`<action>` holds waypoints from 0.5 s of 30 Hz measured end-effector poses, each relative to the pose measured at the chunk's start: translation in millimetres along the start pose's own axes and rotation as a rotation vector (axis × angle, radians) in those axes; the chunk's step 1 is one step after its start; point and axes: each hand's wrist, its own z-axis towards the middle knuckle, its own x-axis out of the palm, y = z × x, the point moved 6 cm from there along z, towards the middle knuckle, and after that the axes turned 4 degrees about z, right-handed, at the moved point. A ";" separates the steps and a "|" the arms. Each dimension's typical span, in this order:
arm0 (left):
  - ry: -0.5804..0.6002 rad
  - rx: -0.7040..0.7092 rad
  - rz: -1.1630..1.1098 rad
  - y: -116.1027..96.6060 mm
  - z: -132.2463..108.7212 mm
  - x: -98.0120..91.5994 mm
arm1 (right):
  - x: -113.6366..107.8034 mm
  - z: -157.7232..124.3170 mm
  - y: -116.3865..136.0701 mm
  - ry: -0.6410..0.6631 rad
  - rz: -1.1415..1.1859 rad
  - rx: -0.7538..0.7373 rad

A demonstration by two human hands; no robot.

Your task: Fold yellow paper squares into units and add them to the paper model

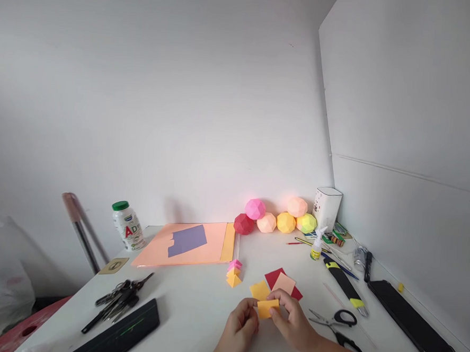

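Between my two hands is a small orange paper piece (pixel 268 308), seemingly folded into a rectangle. My right hand (pixel 293 324) pinches its right end, thumb in front and fingers behind. At the left edge, the curled fingers of my left hand (pixel 238 329) close on the paper. Just beyond lie a yellow-orange paper square (pixel 260 290), a peach square (pixel 284 283) and dark red paper (pixel 274 277), partly overlapping. Further off, a short row of small folded paper pieces (pixel 234 280) runs from pink to orange.
Scissors (pixel 335 319) lie open right of my right hand, near a utility knife (pixel 345 285). Faceted paper balls (pixel 266 222) stand along the wall beside a glue bottle (pixel 316 246). Peach sheets (pixel 155 245), a white bottle (pixel 129 228) and keys (pixel 119 300) are leftward.
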 end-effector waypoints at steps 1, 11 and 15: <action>-0.002 -0.004 0.000 -0.7 -0.3 0.1 | 0.2 0.1 -0.6 0.001 0.001 -0.006; 0.041 0.036 0.136 -1.7 -0.2 1.9 | 4.4 0.7 5.9 0.035 0.027 -0.058; 0.051 0.027 0.110 -0.3 0.7 2.8 | 5.6 1.5 6.9 0.047 0.022 -0.041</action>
